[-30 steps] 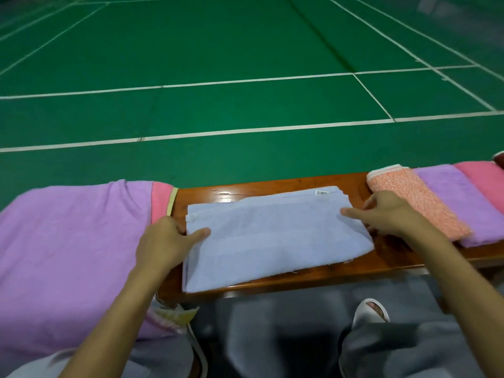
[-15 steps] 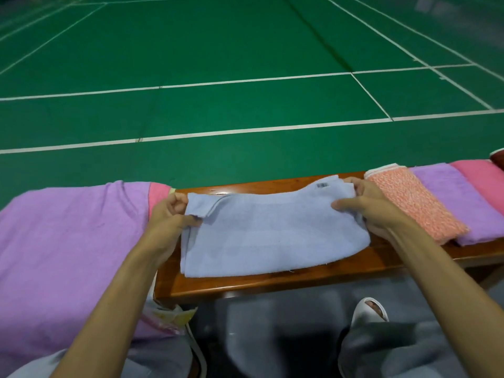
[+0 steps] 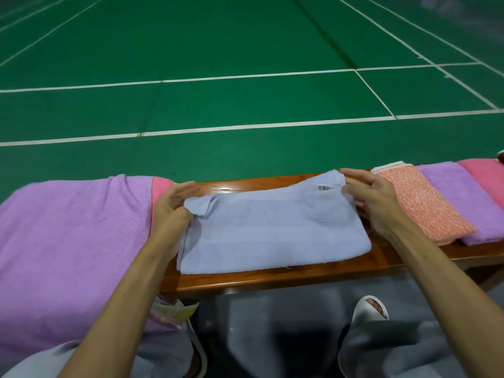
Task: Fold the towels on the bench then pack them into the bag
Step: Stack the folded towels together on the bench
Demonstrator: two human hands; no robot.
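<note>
While a hand sits at each end, the light blue terry towel [image 3: 272, 230] lies folded into a wide rectangle on the brown wooden counter [image 3: 272, 279], lower centre of frame. Its near edge runs roughly parallel to the counter's front edge. A white barcode label [image 3: 323, 187] shows near the towel's upper right corner. The upper left corner is turned over into a small flap.

Left hand [image 3: 174, 208]: at the towel's left end, fingers [image 3: 188, 186] straight and together, pointing to the upper right, palm against the cloth edge. Thumb is hidden, so I can't tell whether it grips or only touches.

Right hand [image 3: 381, 205]: at the upper right corner, which is raised off the counter. Thumb on the cloth just beside the label, fingers [image 3: 354, 174] straight behind the corner, so the corner is pinched between them.

Left of frame: large lilac terry towel [image 3: 68, 241] draped unfolded over the counter end. A pink towel edge [image 3: 161, 192] shows from under it, just beside the left hand.

Right of frame, three side by side and touching: orange-and-white speckled folded towel [image 3: 420, 203] just beside the right hand, then folded lilac towel [image 3: 458, 197], then folded pink towel [image 3: 485, 178] at the frame edge.

Bottom of frame: white open-toe slipper [image 3: 368, 306], grey trousers [image 3: 395, 347]. Upper frame: green court floor [image 3: 245, 99] with white lines.
</note>
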